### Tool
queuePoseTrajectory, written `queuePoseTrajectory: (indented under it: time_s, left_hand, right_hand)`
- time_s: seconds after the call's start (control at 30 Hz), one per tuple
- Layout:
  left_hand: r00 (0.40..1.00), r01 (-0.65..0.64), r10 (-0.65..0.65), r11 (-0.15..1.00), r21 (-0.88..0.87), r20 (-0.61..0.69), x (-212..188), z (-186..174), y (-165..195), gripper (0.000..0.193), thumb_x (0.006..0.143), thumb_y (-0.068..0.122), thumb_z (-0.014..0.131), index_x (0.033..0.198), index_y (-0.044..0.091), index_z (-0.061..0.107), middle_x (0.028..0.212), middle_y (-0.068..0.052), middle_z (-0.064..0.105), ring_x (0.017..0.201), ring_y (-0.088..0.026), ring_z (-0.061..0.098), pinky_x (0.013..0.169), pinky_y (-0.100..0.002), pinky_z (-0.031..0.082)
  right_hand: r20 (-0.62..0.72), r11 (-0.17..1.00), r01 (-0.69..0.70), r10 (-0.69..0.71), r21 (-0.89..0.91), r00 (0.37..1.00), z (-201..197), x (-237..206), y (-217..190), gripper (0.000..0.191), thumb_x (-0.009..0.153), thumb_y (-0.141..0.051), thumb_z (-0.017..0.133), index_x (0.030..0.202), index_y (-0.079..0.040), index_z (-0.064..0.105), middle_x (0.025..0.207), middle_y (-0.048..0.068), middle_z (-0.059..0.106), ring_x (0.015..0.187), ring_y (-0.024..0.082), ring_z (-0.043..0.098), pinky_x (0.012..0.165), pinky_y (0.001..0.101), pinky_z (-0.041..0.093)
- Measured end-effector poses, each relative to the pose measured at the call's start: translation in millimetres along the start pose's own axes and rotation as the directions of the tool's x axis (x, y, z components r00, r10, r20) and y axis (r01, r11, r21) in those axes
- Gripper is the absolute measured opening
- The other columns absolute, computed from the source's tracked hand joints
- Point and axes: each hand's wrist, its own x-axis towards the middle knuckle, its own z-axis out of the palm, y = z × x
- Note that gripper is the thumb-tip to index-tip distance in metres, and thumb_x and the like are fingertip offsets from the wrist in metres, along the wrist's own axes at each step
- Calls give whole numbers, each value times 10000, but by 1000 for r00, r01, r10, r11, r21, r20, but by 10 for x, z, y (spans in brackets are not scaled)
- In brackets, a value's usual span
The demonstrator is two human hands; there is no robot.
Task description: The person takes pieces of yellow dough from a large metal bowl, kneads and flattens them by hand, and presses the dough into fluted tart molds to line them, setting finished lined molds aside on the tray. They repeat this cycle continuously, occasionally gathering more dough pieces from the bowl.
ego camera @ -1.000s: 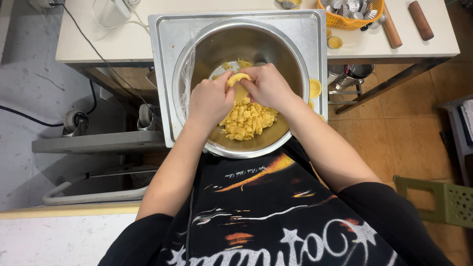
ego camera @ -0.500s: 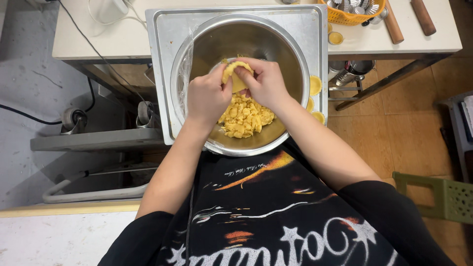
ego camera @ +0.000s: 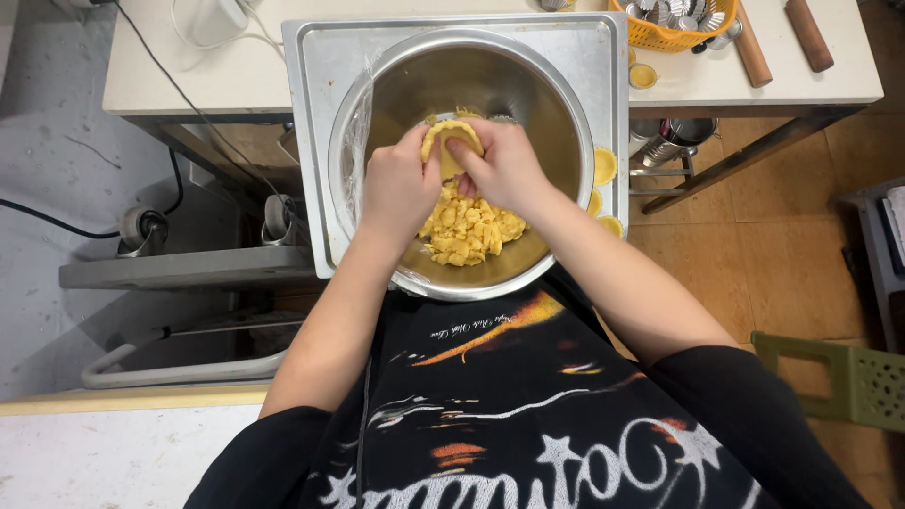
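Head view, hands: the left hand (ego camera: 401,188) and the right hand (ego camera: 504,170) meet over a large steel bowl (ego camera: 556,123). Both sets of fingers are curled closed around one piece of yellow dough (ego camera: 451,146), which sits between the fingertips of the two hands, thumbs pressing into its near side. The piece looks flattened and slightly cupped; whether a mould lies under it cannot be told.

Head view, below the fingers: a heap of yellow dough lumps (ego camera: 469,231) lies in the bowl bottom, directly under and toward the wrists. Clear film (ego camera: 356,141) clings to the bowl rim beside the left fingers.

Head view, around the bowl: the bowl stands in a steel tray (ego camera: 316,113). To the right of the right fingers, three small filled yellow tart shells (ego camera: 604,165) rest along the tray edge. Beyond them, an orange basket (ego camera: 671,24) of small metal moulds and two wooden rolling pins (ego camera: 754,52) lie on the table (ego camera: 170,75).

Progress, as judged: a few shells are formed, one piece is in work, and most of the dough remains unshaped.
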Motion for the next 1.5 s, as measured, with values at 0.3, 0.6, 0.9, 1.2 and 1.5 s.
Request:
queuePoseTrajectory:
  time_s: [0.3,0.6,0.9,1.2,1.5]
  left_hand:
    - [999,12,-9,998,-69,35,41,13,45,209,1035,194,648,1170,39,685,786,-208,728,738,-341,762,664,-424,580]
    - [989,-81,52,973,-218,-135,-6,-39,160,230,1130,226,535,1198,35,643,797,-137,741,694,-237,762,594,-340,551]
    - [981,195,-183,940,-280,67,17,-19,35,425,1131,348,532,963,1,709,640,-93,649,562,-182,633,563,-321,486]
    - [996,66,-62,996,-58,62,52,-22,68,367,1024,356,616,1060,-8,599,625,-149,643,578,-315,674,534,-417,481]
    - [990,143,-140,924,-356,34,67,18,10,252,1097,205,553,966,12,648,672,-122,641,595,-228,628,557,-338,471]
  right_hand:
    - [-155,866,322,-404,-382,902,-62,-62,-8,295,975,-31,697,1267,-5,663,735,107,679,573,140,620,548,291,500]
    - [15,970,65,-70,233,997,-19,-18,86,247,1094,-195,552,1224,-15,661,807,52,708,595,122,694,501,254,551]
    - [120,841,-172,128,513,984,-165,60,167,254,1053,-194,564,1189,-1,660,981,97,744,775,188,765,576,300,615]
    - [24,973,-70,66,222,998,-53,17,142,183,1036,-138,619,1151,4,600,903,69,716,645,128,695,519,252,572]
    - [295,836,-285,156,468,943,-164,0,58,159,1027,-158,658,1104,-20,639,853,65,707,645,146,708,499,286,576]
